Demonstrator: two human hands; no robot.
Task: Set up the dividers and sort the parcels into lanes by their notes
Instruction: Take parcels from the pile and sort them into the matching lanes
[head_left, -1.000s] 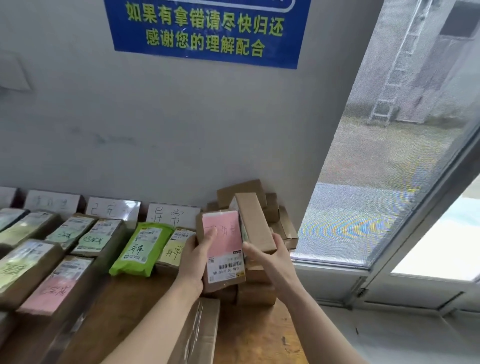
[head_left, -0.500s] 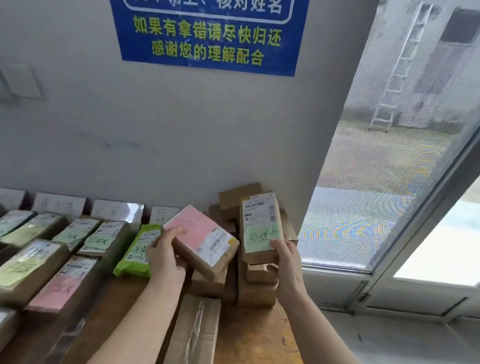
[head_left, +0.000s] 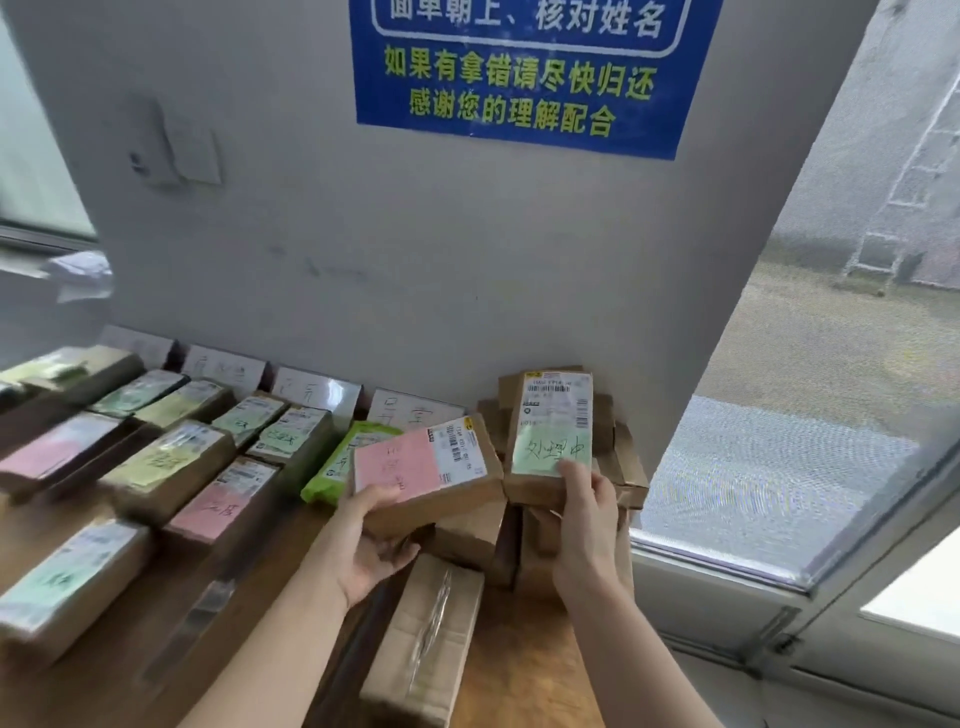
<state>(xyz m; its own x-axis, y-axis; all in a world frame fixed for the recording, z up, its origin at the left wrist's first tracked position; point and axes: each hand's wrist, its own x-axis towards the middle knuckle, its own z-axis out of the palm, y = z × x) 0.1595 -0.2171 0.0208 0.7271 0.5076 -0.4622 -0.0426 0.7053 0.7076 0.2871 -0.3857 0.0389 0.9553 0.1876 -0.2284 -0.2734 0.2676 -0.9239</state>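
My left hand (head_left: 370, 540) grips a cardboard parcel with a pink note (head_left: 422, 470) by its near end, held level over the table. My right hand (head_left: 589, 514) holds a second parcel with a green note (head_left: 551, 434) upright, thumb on the note. Both are in front of a pile of plain brown boxes (head_left: 485, 540) stacked in the corner by the wall. To the left, several sorted parcels (head_left: 171, 465) with green, yellow and pink notes lie in rows. White label cards (head_left: 317, 392) lean against the wall behind the rows.
A long taped cardboard box (head_left: 426, 636) lies on the wooden table (head_left: 519, 670) between my forearms. A green plastic mailer (head_left: 343, 460) lies behind the pink-note parcel. A window (head_left: 810, 426) borders the table on the right; a blue sign (head_left: 514, 67) hangs on the wall.
My left hand has turned the pink-note parcel from upright to level and brought it left. My right hand turned its parcel round, so the green note shows. The view has shifted left.
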